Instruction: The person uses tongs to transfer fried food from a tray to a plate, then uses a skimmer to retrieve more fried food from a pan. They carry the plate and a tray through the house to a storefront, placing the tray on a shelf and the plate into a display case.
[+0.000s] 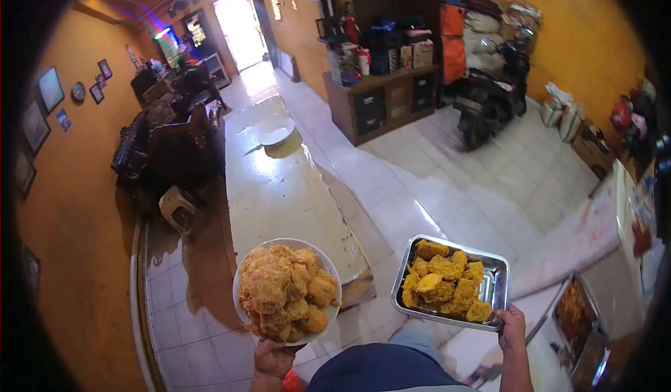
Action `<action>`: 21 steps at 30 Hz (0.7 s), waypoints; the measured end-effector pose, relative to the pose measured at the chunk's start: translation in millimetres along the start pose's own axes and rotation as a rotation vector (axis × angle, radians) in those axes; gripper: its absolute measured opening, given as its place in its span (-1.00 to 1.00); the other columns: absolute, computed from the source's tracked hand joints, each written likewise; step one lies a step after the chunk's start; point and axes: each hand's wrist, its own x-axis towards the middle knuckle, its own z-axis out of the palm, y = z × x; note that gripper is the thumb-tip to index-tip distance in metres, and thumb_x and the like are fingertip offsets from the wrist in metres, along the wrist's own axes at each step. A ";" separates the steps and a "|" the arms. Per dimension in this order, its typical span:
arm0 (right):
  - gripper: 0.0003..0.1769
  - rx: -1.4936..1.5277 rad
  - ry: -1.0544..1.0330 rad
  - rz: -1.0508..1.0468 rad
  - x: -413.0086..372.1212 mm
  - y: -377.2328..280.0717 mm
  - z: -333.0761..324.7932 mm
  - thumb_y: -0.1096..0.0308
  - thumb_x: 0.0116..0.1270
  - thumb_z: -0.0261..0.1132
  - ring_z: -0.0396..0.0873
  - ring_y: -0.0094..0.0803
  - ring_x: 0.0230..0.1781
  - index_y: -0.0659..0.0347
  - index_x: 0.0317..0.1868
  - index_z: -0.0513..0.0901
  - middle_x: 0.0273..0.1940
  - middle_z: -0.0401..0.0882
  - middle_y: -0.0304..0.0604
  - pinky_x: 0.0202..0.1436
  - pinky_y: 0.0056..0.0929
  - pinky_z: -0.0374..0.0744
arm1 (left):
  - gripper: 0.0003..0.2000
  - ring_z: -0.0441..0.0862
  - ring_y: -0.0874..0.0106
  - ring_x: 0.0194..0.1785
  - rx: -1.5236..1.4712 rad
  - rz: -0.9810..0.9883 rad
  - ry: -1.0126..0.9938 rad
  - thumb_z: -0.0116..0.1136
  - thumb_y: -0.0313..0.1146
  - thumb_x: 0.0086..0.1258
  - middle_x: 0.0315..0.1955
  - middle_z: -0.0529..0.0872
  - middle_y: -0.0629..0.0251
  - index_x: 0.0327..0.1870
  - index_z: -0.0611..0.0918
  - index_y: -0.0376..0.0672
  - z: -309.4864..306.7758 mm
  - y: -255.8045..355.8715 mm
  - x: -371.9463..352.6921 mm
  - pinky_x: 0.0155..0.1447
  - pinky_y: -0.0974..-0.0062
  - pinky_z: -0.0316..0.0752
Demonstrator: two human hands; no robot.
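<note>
My left hand (274, 359) grips the near edge of a round white plate (337, 308). Golden fried food (279, 290) is heaped on it, covering most of the plate. With my right hand (512, 327) I hold a shallow rectangular metal tray (498, 273) by its near right corner. Yellow-coated pieces of food (444, 280) fill most of the tray, leaving bare metal at its right side. Both are held out in front of my body, apart from each other. The fingers under the plate and tray are partly hidden.
A long pale table (279, 196) stretches ahead, bearing a white plate (277, 132) near its far end. Another metal tray with reddish food (576, 308) is at the lower right. A plastic stool (178, 209) stands left; a motorbike (486, 105) and cabinet (381, 105) are farther right.
</note>
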 end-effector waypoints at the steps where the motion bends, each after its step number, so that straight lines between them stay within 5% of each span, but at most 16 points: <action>1: -0.76 -0.006 -0.034 0.016 19.9 -5.2 3.3 0.61 0.11 0.12 0.55 -0.49 -0.53 0.35 -0.18 0.59 -0.41 0.61 -0.20 -0.38 -0.51 0.59 | -0.26 0.37 -0.06 0.33 0.048 0.041 0.017 -0.02 -0.46 0.02 0.29 0.38 -0.05 0.38 0.22 -0.33 5.3 -6.2 5.2 0.31 -0.11 0.42; 9: -0.77 -0.140 -0.262 0.064 231.3 -69.3 42.2 0.62 0.13 0.16 0.63 -0.37 -0.39 0.41 -0.17 0.58 -0.32 0.64 -0.10 -0.23 -0.41 0.63 | -0.24 0.43 0.03 0.29 -0.019 0.254 0.284 0.01 -0.42 0.01 0.28 0.39 0.03 0.41 0.21 -0.21 87.4 -55.6 97.1 0.24 -0.02 0.52; 10: -0.77 -0.170 -0.255 0.040 249.3 -85.7 57.0 0.60 0.13 0.18 0.62 -0.37 -0.42 0.42 -0.17 0.58 -0.34 0.63 -0.11 -0.27 -0.40 0.63 | -0.45 0.50 0.21 0.21 -0.126 0.185 0.325 0.12 -0.33 0.24 0.21 0.53 0.21 0.32 0.39 -0.16 45.0 -72.9 106.7 0.14 0.14 0.52; 21: -0.80 -0.206 -0.501 0.120 471.4 -173.7 222.0 0.58 0.16 0.17 0.66 -0.33 -0.35 0.42 -0.17 0.57 -0.28 0.65 -0.05 -0.20 -0.40 0.66 | -0.35 0.39 0.19 0.33 -0.207 0.340 0.349 0.05 -0.50 0.12 0.28 0.47 0.21 0.37 0.35 -0.12 144.1 -76.7 254.0 0.32 0.10 0.34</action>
